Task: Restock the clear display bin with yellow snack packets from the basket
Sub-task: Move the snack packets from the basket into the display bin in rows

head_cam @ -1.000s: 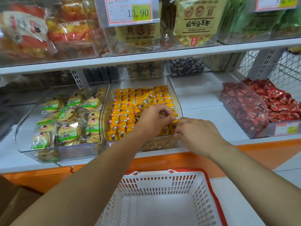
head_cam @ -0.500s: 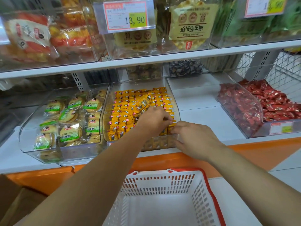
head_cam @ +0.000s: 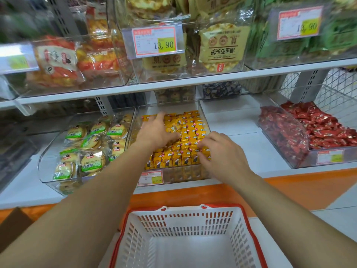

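Note:
The clear display bin (head_cam: 203,115) stands on the lower shelf, packed with rows of yellow snack packets (head_cam: 190,132). My left hand (head_cam: 156,133) lies flat over the packets at the bin's left middle, fingers spread, holding nothing. My right hand (head_cam: 222,153) is at the bin's front right, its bent fingertips resting on the front rows; no packet is lifted. The white basket (head_cam: 183,222) with a red rim sits below my arms, and its visible inside holds no packets.
A clear bin of green-labelled round cakes (head_cam: 87,149) stands to the left, and a bin of red sweets (head_cam: 316,128) to the right. An upper shelf (head_cam: 193,79) with bagged snacks and price tags overhangs. A brown cardboard box (head_cam: 11,227) is at the lower left.
My left hand has moved from the bin's front to further back and left, opening flat over the packets. My right hand stays at the front right. The view has tilted upward.

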The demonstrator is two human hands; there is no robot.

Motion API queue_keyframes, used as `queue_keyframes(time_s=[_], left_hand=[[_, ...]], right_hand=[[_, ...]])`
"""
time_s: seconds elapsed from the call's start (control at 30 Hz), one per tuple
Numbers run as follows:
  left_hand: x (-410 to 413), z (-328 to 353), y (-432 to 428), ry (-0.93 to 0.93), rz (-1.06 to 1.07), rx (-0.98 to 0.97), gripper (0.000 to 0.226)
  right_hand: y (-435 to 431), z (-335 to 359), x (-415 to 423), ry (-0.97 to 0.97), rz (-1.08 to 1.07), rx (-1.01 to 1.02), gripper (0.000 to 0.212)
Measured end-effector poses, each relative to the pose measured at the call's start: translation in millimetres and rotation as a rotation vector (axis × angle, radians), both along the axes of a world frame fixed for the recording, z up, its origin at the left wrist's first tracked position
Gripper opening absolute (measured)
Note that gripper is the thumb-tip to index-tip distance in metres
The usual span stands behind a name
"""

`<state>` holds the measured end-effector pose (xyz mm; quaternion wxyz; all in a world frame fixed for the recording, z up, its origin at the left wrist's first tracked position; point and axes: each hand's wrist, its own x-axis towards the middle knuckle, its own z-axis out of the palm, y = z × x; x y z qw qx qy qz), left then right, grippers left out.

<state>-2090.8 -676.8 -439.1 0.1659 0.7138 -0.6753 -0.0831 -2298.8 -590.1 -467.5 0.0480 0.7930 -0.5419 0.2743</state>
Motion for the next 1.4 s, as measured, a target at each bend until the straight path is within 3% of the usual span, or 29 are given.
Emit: queue_keyframes(time_s=[0.07,0.17,0.23,0.3,0.4,0.5,0.6,0.77,0.87,0.97,1.17,1.3,1.4], left_hand=[[-1,-5,-8,-0.045,-0.022,0.16,0.095],[-1,-11,-14,-0.072,-0.04,0.162,0.082],[0,-5,-7,0.022,-0.056,0.129,0.072],[6,2,11,0.273,-0.101,0.084,0.05],[7,8,55,0.78,-0.219,0.137,0.022],[5,4,90,1.082,-0.247,0.243,0.036],[2,-5,104,1.209,-0.208,0.275,0.05],[-2,-10,114,1.249,-0.19,0.252,0.063],[-4,-11,118,1.284,-0.176,0.269,0.046],[-1,-15,118,1.367,-0.045,0.255,0.038],[20,-20,115,1.365,0.047,0.205,0.067],[29,-23,114,1.34,0.046,0.193,0.078],[31,-23,113,1.33,0.046,0.183,0.074]], right_hand=[[-3,0,6,-0.013,0.007,-0.001,0.018],[-7,1,10,-0.04,-0.017,-0.013,0.021],[-8,1,11,-0.077,-0.028,0.002,0.027],[-9,4,12,-0.186,-0.024,0.043,0.035],[-6,11,20,-0.593,0.045,0.236,0.044],[3,19,27,-0.993,0.183,0.548,0.039],[11,24,28,-1.124,0.232,0.62,0.033],[14,21,36,-1.161,0.27,0.645,0.037],[13,18,39,-1.206,0.25,0.67,0.03],[9,18,39,-1.407,0.262,0.785,0.022],[-3,19,21,-1.646,0.234,0.796,0.027],[-8,15,10,-1.576,0.201,0.725,0.038],[-12,13,3,-1.273,0.153,0.535,0.038]])
